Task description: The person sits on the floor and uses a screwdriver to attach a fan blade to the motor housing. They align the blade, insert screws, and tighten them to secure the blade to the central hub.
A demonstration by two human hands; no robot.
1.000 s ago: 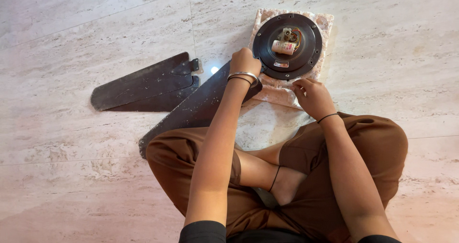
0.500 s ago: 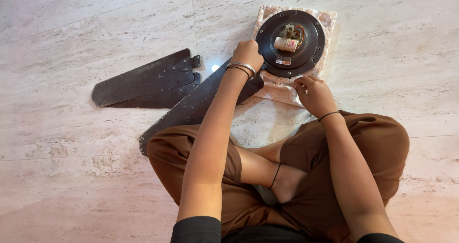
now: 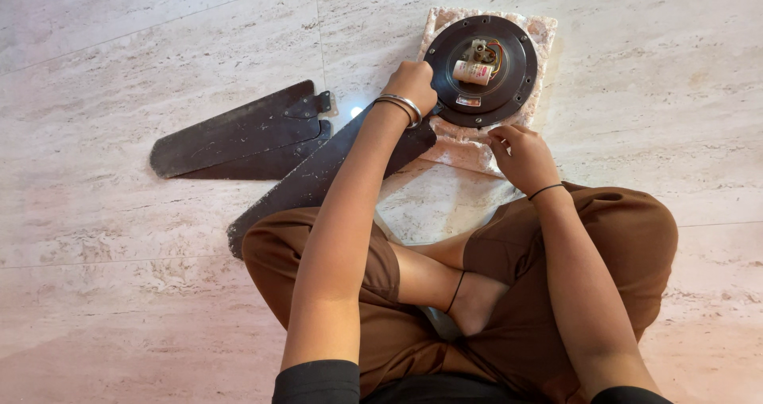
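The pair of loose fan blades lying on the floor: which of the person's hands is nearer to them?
Left. The left hand rests at the motor housing's edge, just right of the loose blades. The right hand is farther right, on the cloth.

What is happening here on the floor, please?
A person sits cross-legged on a marble floor with a round dark fan motor resting on a pale cloth. The left hand is at the motor's rim where one fan blade meets it; the right hand touches the cloth. Two loose blades lie nearby.
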